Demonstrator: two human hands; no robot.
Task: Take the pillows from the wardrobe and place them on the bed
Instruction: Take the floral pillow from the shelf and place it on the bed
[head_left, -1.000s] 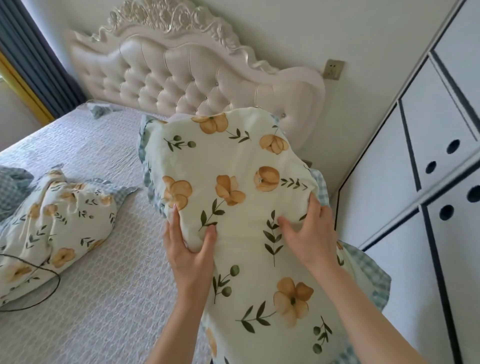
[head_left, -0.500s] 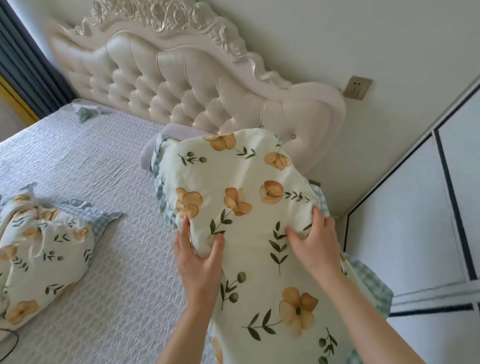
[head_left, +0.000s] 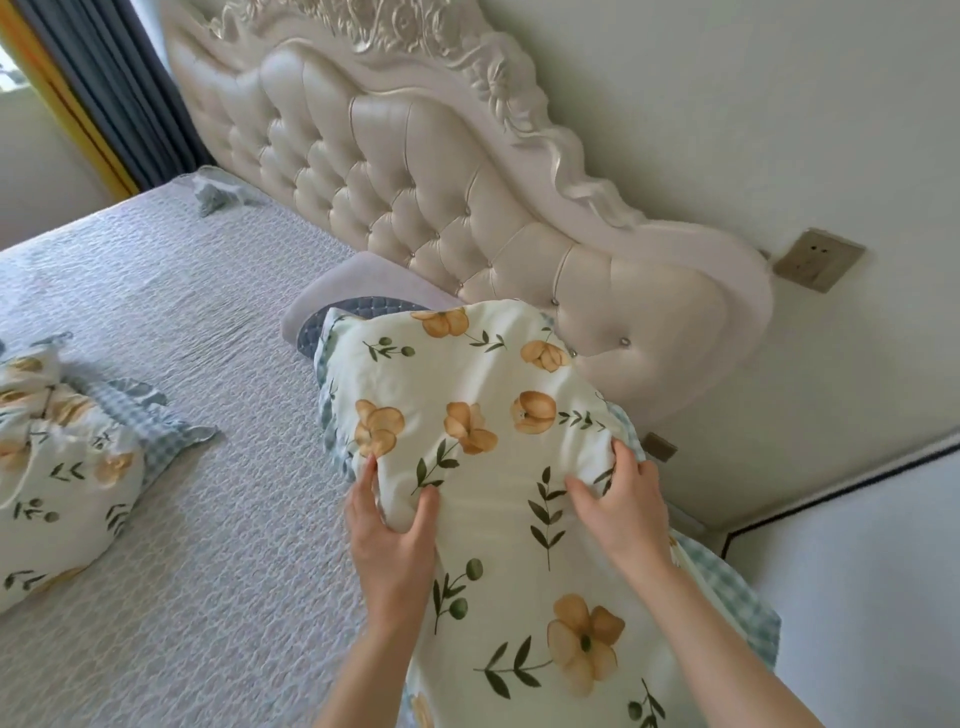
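I hold a cream pillow (head_left: 483, 395) printed with orange flowers and green leaves, edged in blue check, over the bed's right side near the headboard. My left hand (head_left: 392, 535) grips its left edge, thumb on top. My right hand (head_left: 621, 512) grips its right side, fingers pressing into the fabric. The pillow's far end lies over a grey pad (head_left: 363, 280) at the head of the bed (head_left: 171, 322). A second pillow (head_left: 57, 467) of the same print lies on the grey quilted cover at the left. The white wardrobe (head_left: 857, 561) shows at the lower right.
A tufted cream headboard (head_left: 426, 171) runs along the wall behind the bed. Wall sockets (head_left: 818, 258) sit to its right. Dark curtains (head_left: 114, 88) hang at the far left. A small crumpled cloth (head_left: 215, 192) lies on the far corner of the bed.
The pillow has moved forward and down toward the headboard with both hands still gripping it. The view has shifted, so the wardrobe doors have mostly left the frame.
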